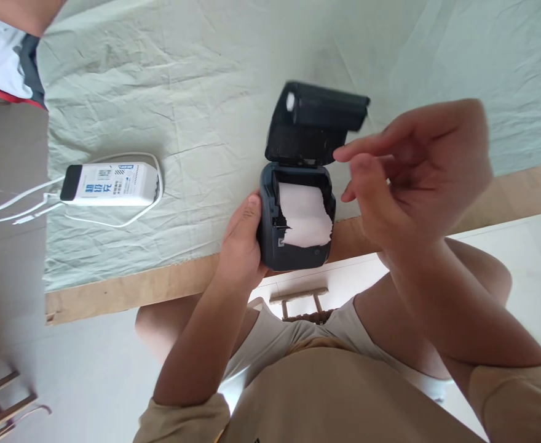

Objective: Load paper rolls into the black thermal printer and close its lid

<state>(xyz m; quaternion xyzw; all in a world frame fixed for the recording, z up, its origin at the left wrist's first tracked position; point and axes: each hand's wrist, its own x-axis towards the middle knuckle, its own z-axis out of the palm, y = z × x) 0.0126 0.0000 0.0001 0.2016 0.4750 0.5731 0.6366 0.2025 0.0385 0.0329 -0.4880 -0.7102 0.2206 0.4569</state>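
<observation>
**Steadying the open portable printer by its side**

You are holding the portable thermal printer [296, 255] at the table's [197, 203] front edge, your left hand [243, 246] clasping its side with the thumb near the upper rim. That hold is leaving the raised lid [305, 132] and the paper [305, 215] unobstructed, which is what careful work here is calling for. Your right hand [422, 172] is hovering beside the lid, its index finger reaching toward the hinge side; blur is hiding whether that grip is pinching anything. The paper's ragged end is lying over the front casing, so light fingertips are likely serving better than pulling.
</observation>
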